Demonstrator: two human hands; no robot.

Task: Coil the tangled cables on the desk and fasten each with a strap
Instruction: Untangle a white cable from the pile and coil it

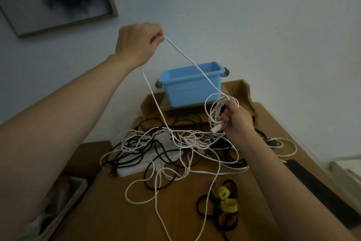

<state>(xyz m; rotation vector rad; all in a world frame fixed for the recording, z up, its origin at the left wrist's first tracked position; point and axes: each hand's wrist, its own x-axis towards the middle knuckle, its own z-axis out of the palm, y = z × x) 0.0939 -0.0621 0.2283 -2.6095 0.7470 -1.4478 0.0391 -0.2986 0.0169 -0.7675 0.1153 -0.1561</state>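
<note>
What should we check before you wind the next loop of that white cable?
1. Left hand pinches the white cable firmly: ok.
2. Right hand holds the coil of loops together: ok.
3. Cable runs free of the tangle on the desk: not ok, it dives into the pile of black and white cables.
4. Where the cable's far end lies: cannot tell.
5. Straps lie close by, beside the right arm: ok.
</note>
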